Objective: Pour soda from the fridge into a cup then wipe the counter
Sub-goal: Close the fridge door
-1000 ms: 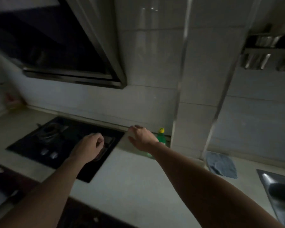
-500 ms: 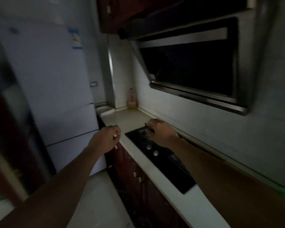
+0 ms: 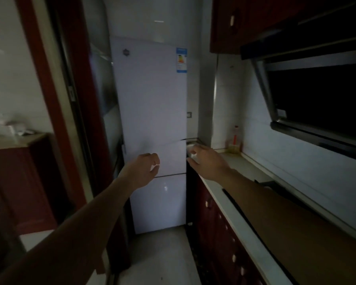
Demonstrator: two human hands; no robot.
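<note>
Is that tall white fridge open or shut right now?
Shut. The fridge doors sit flush, only thin seams between them, no interior showing.

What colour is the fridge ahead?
White; the fridge shows plainly in the head view, though the light is dim.

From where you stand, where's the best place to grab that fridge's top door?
Probably the right edge of the top door, just above the seam, hooked from the counter side: its flat front shows no handle, and the right hand hovers there.
</note>
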